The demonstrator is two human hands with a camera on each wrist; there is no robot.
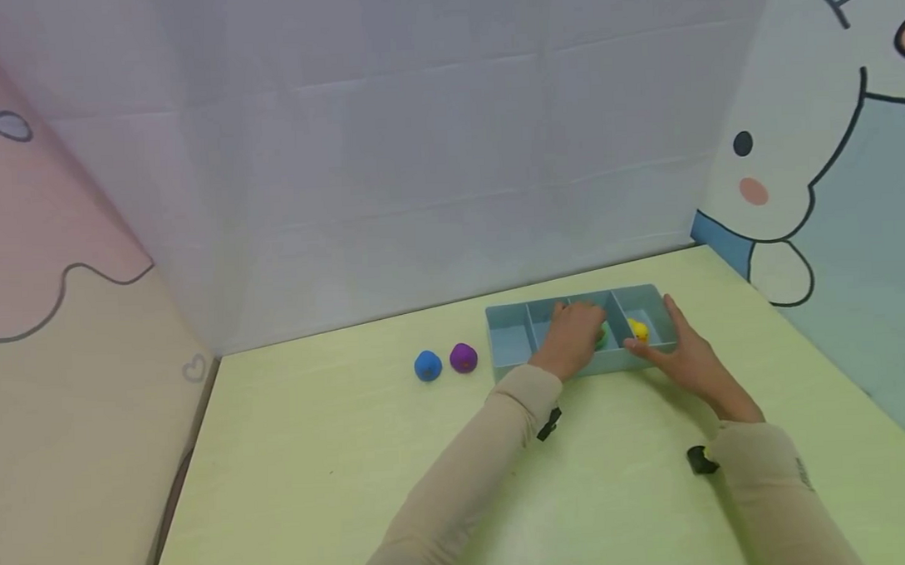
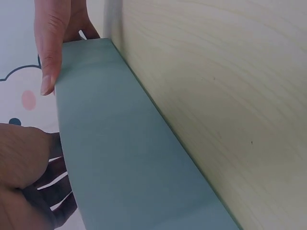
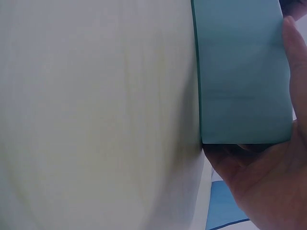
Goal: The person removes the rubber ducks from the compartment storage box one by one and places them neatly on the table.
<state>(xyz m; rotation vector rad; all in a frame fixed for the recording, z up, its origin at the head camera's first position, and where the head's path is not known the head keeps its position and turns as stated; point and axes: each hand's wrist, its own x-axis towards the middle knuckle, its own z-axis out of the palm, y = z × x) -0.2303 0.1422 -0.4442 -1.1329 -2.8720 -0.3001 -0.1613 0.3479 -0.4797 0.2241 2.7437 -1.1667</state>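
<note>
Right hand, spread wide, gripped the right end of the tray on the counter; left hand reached inside by green toy, hold unclear. Tray looked light, stiff; end walls suited gripping.

Two hands at a divided blue-green tray, right of centre in the frame.
The left hand reaches into the middle compartments, beside a partly hidden green toy; the right hand grips the tray's right end — a yellow duck sits in that end compartment. Near the frame's centre, a blue toy and a purple toy lie side by side, left of the tray — apart from each other.
</note>
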